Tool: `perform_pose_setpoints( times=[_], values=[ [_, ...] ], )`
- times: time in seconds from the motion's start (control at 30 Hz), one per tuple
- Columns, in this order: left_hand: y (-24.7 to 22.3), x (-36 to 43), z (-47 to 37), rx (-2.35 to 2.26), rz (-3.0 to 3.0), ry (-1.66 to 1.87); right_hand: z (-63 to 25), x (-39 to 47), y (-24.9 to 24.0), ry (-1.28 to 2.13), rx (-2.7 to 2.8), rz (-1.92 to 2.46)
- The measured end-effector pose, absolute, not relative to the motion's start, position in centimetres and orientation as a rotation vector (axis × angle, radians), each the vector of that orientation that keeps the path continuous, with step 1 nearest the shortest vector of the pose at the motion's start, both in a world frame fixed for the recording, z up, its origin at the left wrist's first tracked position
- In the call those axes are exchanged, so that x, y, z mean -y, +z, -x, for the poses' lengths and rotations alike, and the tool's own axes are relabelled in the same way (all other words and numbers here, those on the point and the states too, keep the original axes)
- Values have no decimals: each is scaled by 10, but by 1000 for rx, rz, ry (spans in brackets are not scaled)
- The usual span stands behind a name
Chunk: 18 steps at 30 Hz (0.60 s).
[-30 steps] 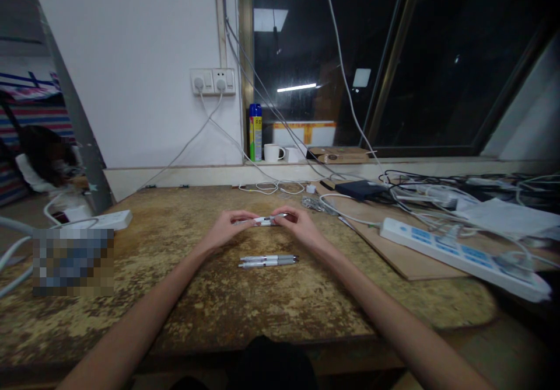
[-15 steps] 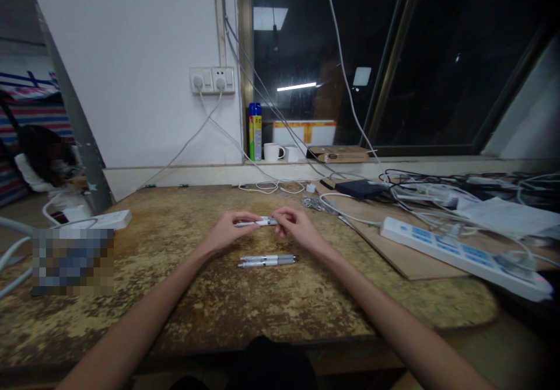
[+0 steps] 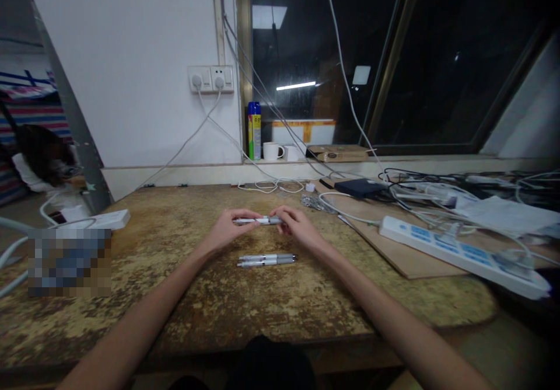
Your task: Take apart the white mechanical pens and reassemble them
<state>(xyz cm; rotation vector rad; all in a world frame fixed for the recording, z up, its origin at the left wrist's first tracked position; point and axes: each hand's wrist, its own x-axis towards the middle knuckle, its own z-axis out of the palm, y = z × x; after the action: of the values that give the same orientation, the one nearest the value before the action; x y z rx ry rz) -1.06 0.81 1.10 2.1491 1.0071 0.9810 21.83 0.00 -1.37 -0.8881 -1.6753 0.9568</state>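
A white and grey pen [image 3: 263, 220] lies level between my two hands, just over the worn wooden table [image 3: 210, 314]. My left hand [image 3: 231, 226] pinches its left part between thumb and fingers. At the grey right end, the fingers of my right hand [image 3: 294, 225] are closed round the pen and hide its tip. Nearer to me, two similar pens [image 3: 266, 260] lie side by side on the tabletop, their grey ends to the right. Neither hand touches them.
A white power strip [image 3: 459, 256] rests on a brown board [image 3: 394, 256] at the right, beside tangled cables and a dark flat box [image 3: 361, 188]. Crumpled silvery plastic [image 3: 315, 203] lies behind my right hand. A mug [image 3: 273, 151] and spray can [image 3: 254, 131] stand on the sill.
The fingers of my right hand have shifted slightly on the pen's grey end, so more of it shows. My left hand keeps its hold. The two lying pens stay put.
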Motion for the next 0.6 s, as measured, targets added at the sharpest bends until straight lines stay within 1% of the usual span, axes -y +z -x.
perform_pose_setpoints(
  times=[0.47, 0.6],
  values=[
    [12, -6, 8, -1012, -2145, 1021, -222, -5, -18, 935, 1688, 831],
    [10, -7, 8, -975, -2104, 1002, -221, -4, -18, 949, 1684, 876]
  ],
)
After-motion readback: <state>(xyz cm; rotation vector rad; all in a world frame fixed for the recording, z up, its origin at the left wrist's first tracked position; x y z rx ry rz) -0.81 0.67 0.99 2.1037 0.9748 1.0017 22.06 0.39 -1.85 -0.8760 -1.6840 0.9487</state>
